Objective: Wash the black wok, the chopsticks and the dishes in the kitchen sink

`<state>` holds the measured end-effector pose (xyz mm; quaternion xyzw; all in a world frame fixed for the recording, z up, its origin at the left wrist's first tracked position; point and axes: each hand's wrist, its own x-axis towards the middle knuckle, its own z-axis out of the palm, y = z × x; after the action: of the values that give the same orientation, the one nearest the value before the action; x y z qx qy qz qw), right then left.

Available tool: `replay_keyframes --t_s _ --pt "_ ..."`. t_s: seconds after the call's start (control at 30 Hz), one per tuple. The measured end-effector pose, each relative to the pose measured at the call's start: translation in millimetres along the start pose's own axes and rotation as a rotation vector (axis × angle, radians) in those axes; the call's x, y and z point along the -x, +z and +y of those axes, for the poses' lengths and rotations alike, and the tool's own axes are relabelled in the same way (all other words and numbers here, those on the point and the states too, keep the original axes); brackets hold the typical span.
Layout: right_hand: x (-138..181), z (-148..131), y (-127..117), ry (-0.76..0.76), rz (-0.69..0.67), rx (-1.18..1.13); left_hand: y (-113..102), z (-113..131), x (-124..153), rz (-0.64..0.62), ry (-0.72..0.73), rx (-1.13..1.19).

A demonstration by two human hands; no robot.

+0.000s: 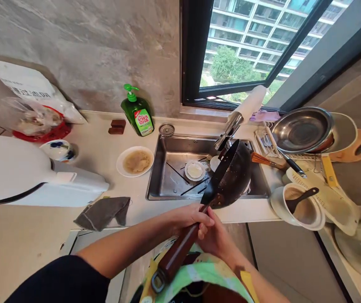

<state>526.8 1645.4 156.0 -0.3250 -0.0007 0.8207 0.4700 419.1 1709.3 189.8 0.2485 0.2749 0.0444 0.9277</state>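
the pale counter (104, 147) runs the whole width, and the steel sink (167, 185) is set into its middle under the window (246, 46). well left of the sink lies a big white appliance (16, 168). over the sink's right half hangs a dark wok (235, 176), tipped steeply up on its edge, its top just below the faucet (230, 126) that leans in from the sink's back right corner. the wok's long brown wooden handle (177, 252) slants down from the sink's front edge towards the person's body.

right of the sink, a wide steel bowl (303, 130) sits on a rack, and nearer the front a white pot (301, 206) has a dark ladle in it.

both hands are in front of the sink's front edge, at the top of the handle where it meets the pan. the left hand (189, 216) is wrapped over the handle from above, fingers curled tight on it. the right hand (218, 237) is pressed against it from the right side, closed on the same stretch of handle - the two hands touch.

just left of the sink stands a white plate (135, 161) with pale food remains. a grey cloth (103, 212) lies crumpled near the sink's front left corner. a green soap bottle (138, 111) stands behind the sink's left end, against the wall. inside the sink, on its floor, sit a small white dish (194, 170) and a few dark chopsticks (175, 171) - both left of the wok.
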Motion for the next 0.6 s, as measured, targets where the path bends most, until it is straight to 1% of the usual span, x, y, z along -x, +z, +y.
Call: replay_keyframes --t_s 0.07,0.13,0.2,0.3,0.43,0.6 --pt "7 7 9 -0.058 0.054 -0.068 6 -7 3 -0.006 0.020 0.006" --pt "20 13 13 -0.099 0.085 -0.069 15 -14 10 -0.024 0.038 0.001" --pt "36 19 14 -0.104 0.077 -0.042 26 -23 19 -0.046 0.050 -0.010" --pt "59 27 12 -0.094 0.022 0.011 43 -40 31 -0.075 0.076 -0.038" --pt "93 28 1 -0.072 -0.041 0.065 70 -69 31 -0.081 0.161 -0.079" --pt "136 17 -26 -0.095 -0.115 0.205 110 -111 13 -0.050 0.335 -0.097"
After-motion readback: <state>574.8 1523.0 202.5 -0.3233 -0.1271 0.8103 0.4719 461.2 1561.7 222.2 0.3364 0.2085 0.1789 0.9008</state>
